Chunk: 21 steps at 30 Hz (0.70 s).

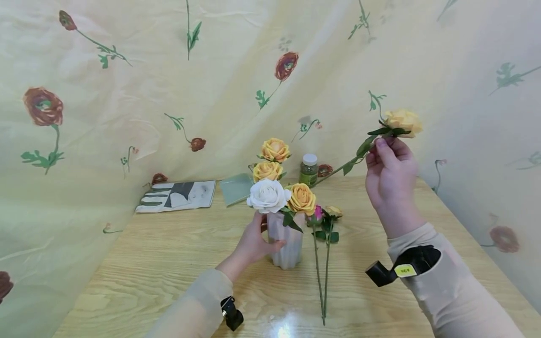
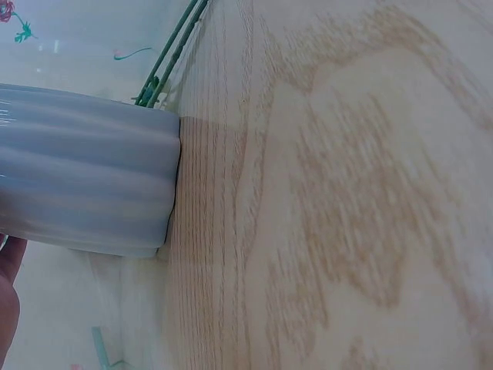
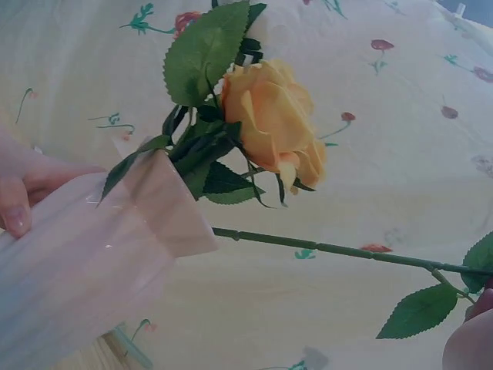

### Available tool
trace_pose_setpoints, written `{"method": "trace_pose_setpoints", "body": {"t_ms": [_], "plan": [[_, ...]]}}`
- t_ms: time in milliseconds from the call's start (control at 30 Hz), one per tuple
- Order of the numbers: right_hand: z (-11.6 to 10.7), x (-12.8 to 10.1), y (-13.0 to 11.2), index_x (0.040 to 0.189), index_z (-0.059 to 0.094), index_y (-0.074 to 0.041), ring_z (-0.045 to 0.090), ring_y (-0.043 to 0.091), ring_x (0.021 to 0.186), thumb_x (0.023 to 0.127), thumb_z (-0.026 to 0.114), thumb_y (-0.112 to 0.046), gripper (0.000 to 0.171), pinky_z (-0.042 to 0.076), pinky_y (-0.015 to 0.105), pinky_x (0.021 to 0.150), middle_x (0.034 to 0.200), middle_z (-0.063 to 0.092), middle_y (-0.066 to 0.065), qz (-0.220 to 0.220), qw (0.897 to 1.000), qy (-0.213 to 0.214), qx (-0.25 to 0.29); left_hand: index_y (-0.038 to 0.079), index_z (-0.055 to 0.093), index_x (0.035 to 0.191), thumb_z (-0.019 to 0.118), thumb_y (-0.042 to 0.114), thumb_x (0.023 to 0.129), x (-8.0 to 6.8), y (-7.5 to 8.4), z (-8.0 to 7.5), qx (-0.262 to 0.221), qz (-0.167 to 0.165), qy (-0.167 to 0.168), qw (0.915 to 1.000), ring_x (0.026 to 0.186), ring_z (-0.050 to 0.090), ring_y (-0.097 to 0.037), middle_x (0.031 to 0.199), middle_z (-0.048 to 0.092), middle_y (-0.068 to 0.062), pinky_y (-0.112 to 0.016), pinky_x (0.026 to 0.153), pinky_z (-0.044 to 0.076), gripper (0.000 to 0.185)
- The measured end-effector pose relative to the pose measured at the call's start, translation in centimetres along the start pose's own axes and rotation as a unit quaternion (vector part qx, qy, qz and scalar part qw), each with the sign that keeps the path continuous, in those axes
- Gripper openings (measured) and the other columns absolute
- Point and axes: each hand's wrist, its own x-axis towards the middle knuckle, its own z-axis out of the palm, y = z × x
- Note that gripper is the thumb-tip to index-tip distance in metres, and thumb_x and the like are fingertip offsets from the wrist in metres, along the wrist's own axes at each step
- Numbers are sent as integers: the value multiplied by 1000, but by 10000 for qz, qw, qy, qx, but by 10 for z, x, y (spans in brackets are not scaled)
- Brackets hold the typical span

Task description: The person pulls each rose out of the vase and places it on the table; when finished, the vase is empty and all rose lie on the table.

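Rose [image 1: 403, 121] arranging, stem lifted
Right hand [image 1: 390, 176] pinches stem at two o'clock; left hand [image 1: 253, 244] grips vase [image 1: 287, 246]; next, probably lowering the stem in

The vase [image 1: 287, 244] stands mid-table [image 1: 169, 263] with the left hand [image 1: 253, 244] wrapped round its left side, so that flank is shut; roses [image 1: 279, 183] crowd the air above its mouth; just to its right two loose stems [image 1: 321, 277] lie toward the front edge, blocking a low sweep there; behind stand a small jar [image 1: 309, 170], a green card [image 1: 236, 188] and a glove [image 1: 177, 195]; the long stem [image 1: 342, 169] held by the right hand [image 1: 390, 178] slants across the air behind the vase; bare wood lies open front left and far right; cloth walls [image 1: 127, 94] close in behind and on both sides.
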Motion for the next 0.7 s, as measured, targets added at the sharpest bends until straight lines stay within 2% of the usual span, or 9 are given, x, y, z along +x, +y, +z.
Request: {"method": "trace_pose_setpoints", "body": {"t_ms": [167, 400, 700], "plan": [[-7, 6, -8, 81, 50, 5, 48, 20, 59, 75, 58, 11, 12, 42, 25, 52, 76, 53, 12, 49, 9997, 227, 83, 3, 27, 124, 70, 9, 70, -2, 10, -2, 76, 114, -17, 9999, 106, 44, -27, 118, 42, -14, -36, 90, 39, 69], [-17, 13, -23, 85, 47, 4, 48, 21, 59, 73, 60, 11, 19, 42, 26, 51, 75, 50, 12, 91, 9981, 529, 314, 4, 27, 124, 71, 9, 70, -2, 10, -2, 134, 58, -19, 9999, 106, 44, -24, 119, 42, -12, -32, 90, 39, 70], [-30, 26, -37, 84, 46, 5, 46, 22, 55, 74, 58, 12, 17, 41, 26, 48, 70, 50, 15, 18, 9958, 784, 464, 4, 27, 124, 71, 8, 69, -1, 8, -1, 55, 137, 15, 9999, 106, 44, -26, 118, 42, -13, -36, 89, 39, 70]]}}
